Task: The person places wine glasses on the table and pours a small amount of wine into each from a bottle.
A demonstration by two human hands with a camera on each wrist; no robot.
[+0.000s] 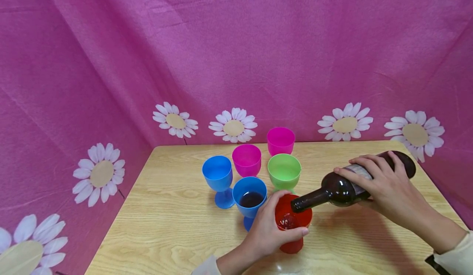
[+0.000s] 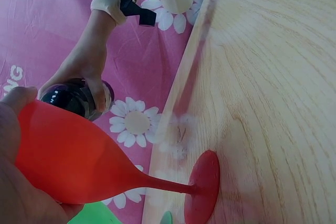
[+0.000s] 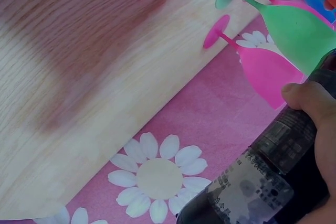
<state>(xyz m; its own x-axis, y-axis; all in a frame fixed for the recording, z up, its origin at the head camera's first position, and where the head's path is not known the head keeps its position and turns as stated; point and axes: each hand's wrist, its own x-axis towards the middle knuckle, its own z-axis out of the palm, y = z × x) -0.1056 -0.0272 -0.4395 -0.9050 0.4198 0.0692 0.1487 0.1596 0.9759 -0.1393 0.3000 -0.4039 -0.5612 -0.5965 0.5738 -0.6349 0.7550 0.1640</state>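
My left hand (image 1: 267,230) grips the bowl of a red goblet (image 1: 293,246), whose foot rests on the table in the left wrist view (image 2: 205,190). With my right hand (image 1: 393,191) I hold a dark wine bottle (image 1: 341,189) by its labelled body, tilted so the mouth sits over the red goblet's rim. Some bubbly liquid (image 1: 287,221) shows inside the red bowl. Just left of it stands a blue goblet (image 1: 249,189) with dark liquid in it. The right wrist view shows the bottle's label (image 3: 252,187) beneath my thumb.
Behind stand a green goblet (image 1: 284,171), two pink goblets (image 1: 246,160) (image 1: 281,141) and a second blue goblet (image 1: 217,174). The wooden table (image 1: 162,213) ends at the back against a pink cloth (image 1: 258,61) with white flowers.
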